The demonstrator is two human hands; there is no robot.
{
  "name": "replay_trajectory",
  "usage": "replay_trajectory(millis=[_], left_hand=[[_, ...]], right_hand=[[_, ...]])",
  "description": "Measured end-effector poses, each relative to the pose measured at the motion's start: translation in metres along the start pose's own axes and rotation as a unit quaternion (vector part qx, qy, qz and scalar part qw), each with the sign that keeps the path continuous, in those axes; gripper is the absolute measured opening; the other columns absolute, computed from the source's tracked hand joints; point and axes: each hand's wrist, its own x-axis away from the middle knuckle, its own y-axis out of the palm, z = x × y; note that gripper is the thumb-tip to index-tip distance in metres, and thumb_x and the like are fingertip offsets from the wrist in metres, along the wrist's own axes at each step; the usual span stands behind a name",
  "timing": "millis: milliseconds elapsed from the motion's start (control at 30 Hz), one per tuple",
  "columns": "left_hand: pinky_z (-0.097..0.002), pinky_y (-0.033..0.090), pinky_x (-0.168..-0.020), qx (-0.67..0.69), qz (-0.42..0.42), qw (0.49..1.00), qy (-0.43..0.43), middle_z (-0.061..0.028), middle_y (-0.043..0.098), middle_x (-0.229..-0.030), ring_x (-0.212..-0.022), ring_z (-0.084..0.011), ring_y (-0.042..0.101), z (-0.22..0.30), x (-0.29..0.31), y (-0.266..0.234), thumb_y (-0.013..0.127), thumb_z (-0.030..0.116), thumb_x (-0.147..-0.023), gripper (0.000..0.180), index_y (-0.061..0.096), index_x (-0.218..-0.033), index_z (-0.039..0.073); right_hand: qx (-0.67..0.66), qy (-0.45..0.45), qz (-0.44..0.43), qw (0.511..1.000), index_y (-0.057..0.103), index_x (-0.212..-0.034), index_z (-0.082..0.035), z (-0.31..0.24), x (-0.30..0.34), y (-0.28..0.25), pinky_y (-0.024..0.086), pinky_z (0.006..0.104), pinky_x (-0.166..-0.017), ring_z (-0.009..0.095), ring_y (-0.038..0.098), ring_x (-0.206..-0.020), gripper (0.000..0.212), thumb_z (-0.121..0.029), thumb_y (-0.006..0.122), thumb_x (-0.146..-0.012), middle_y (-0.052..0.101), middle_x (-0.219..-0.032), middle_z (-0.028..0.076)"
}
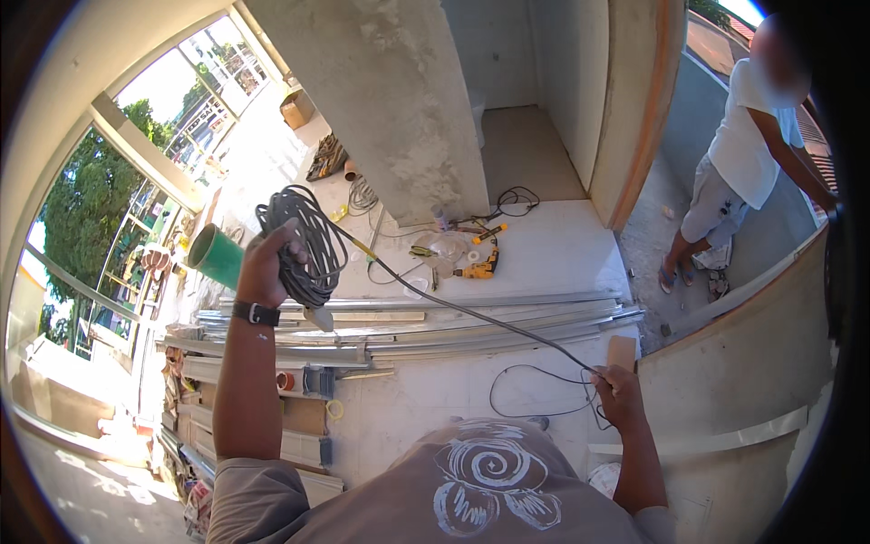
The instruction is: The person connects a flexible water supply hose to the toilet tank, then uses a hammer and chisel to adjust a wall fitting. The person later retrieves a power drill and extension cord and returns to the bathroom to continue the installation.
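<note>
My left hand (270, 265), with a black watch at the wrist, is closed round a thick coil of dark grey cable (313, 245) held up at the left. A length of the same cable runs from the coil down to the right, with a short yellow stretch near the coil. My right hand (619, 396) pinches this length at the lower right. Beyond it, loose loops of cable hang or lie by the floor; which, I cannot tell. A green cylinder (216, 256) shows just beside my left hand, apparently behind it.
Long metal profiles (471, 325) lie across the floor ahead. Past them are a yellow power drill (478, 266), small tools and a bag. A concrete column (381, 109) stands beyond. At the right, a person (748, 145) stands behind a low wall (743, 299). Stacked materials (195, 390) lie left.
</note>
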Motion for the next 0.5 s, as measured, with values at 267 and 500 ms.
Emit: replay_trajectory(millis=[267,500], left_hand=[[-0.0311,0.056,-0.073,-0.035,-0.192,0.972,-0.128,-0.0075,0.069,-0.082,-0.074,-0.0164,0.067,-0.113,0.054,-0.069,0.070,0.018,-0.095,0.020,0.064,-0.100,0.000],[-0.0388,0.057,-0.071,0.199,-0.305,0.911,-0.193,-0.0198,0.072,-0.084,-0.069,-0.0253,0.069,-0.174,0.098,-0.103,0.059,0.035,-0.104,0.043,0.057,-0.122,-0.003]], right_hand=[[0.091,-0.250,-0.272,0.925,0.076,-0.109,-0.014,-0.238,-0.074,0.072,0.054,0.0418,-0.069,0.029,0.069,-0.080,0.022,-0.031,0.070,-0.097,0.070,-0.086,0.006],[0.005,-0.229,-0.223,0.947,0.075,-0.109,-0.009,-0.283,-0.134,0.189,0.054,0.0426,-0.079,0.033,0.069,-0.093,0.029,-0.034,0.065,-0.100,0.072,-0.094,0.012]])
